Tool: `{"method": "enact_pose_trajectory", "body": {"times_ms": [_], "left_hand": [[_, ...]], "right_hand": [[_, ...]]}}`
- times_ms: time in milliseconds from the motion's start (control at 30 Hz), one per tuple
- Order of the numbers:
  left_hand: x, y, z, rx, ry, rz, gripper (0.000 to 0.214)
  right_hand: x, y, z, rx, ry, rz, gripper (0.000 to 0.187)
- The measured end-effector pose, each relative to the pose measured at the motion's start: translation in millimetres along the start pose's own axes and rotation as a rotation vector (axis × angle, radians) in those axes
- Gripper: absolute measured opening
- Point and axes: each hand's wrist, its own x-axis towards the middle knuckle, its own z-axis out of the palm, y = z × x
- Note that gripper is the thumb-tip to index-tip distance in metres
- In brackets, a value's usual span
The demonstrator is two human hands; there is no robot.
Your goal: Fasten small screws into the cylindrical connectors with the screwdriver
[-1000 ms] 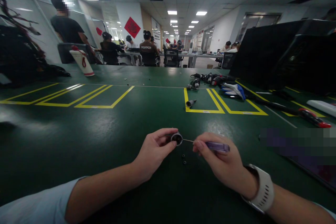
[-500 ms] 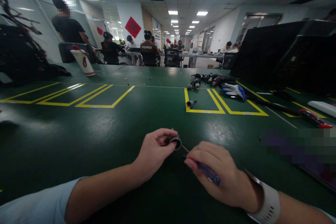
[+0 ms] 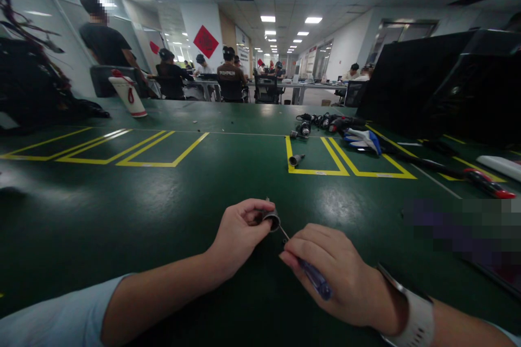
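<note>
Between the thumb and fingers of my left hand (image 3: 238, 233) is a small round metal connector shell (image 3: 273, 220), its open end turned toward my right hand. My right hand (image 3: 334, 271) is closed around the translucent purple handle of a screwdriver (image 3: 316, 280). The thin shaft points up and left to the rim of the shell; whether the tip touches it or sits inside I cannot tell. A tiny dark part (image 3: 284, 241) shows just below the shaft, close to my right fingertips.
On the green table (image 3: 175, 217), a similar metal connector (image 3: 296, 160) lies inside a yellow tape outline. Behind it are several cabled connectors (image 3: 304, 129) and a blue-and-white glove (image 3: 363, 141). A red-and-black tool handle (image 3: 488, 183) lies right, a white cup (image 3: 129, 96) stands back left.
My right hand has shifted slightly left and down, and the screwdriver has become steeper. My left hand and the connector shell stay where they were.
</note>
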Motion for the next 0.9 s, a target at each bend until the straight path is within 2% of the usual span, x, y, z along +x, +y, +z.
{"method": "enact_pose_trajectory", "body": {"times_ms": [133, 367, 567, 900], "left_hand": [[-0.4, 1.5, 0.4, -0.008, 0.002, -0.008, 0.022], [-1.6, 3.1, 1.2, -0.018, 0.004, 0.008, 0.022], [-1.5, 4.3, 1.3, -0.008, -0.001, -0.006, 0.022], [-2.0, 4.6, 0.7, 0.008, 0.002, -0.024, 0.021]], "right_hand": [[0.7, -0.2, 2.5, -0.039, -0.005, 0.014, 0.011], [-0.9, -3.0, 2.7, -0.059, 0.023, -0.043, 0.012], [0.6, -3.0, 1.2, 0.013, 0.023, 0.043, 0.010], [-0.4, -2.8, 2.8, -0.008, 0.042, 0.049, 0.011]]}}
